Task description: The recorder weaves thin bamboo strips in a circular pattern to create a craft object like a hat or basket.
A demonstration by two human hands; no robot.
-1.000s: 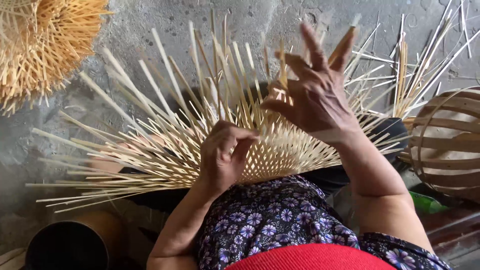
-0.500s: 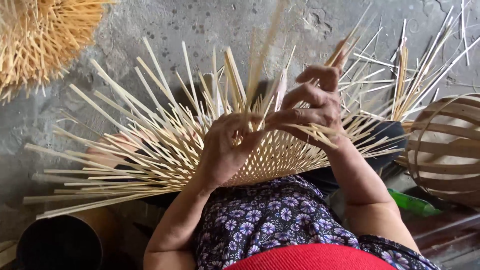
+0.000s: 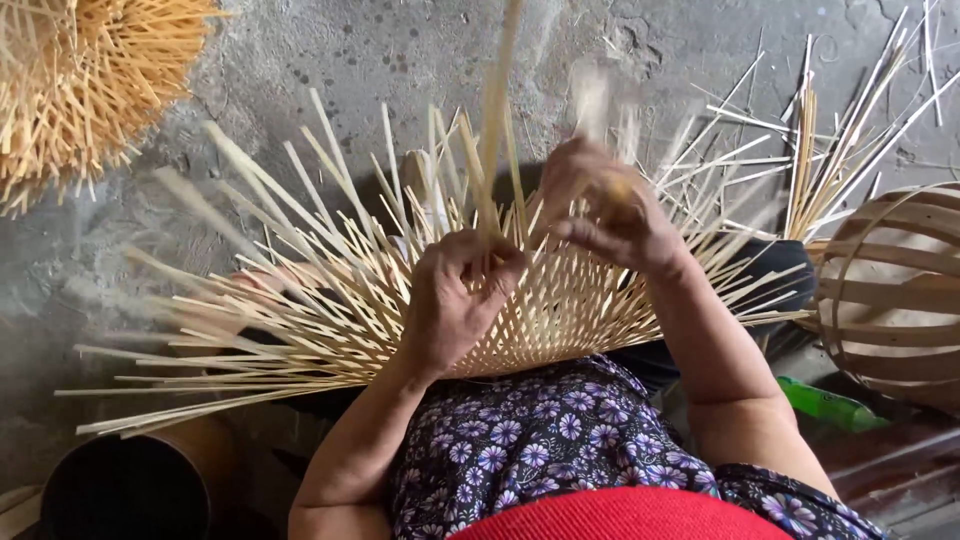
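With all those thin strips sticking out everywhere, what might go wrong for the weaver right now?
1. The left hand pinches upright strips over the half-woven mat; if it slips, they may spring loose from the weave.
2. Pointed strip ends fan out close to both hands, so the right hand, blurred in motion, might get poked or take a splinter.
3. A sharply bent strip may crack.

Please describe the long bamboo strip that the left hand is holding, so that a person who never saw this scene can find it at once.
Start from the half-woven bamboo fan spread across the person's lap. The left hand rests on its middle, fingers closed around one bamboo strip. Its neighbours splay outward like spokes, but this strip alone rises nearly straight to the picture's top edge.
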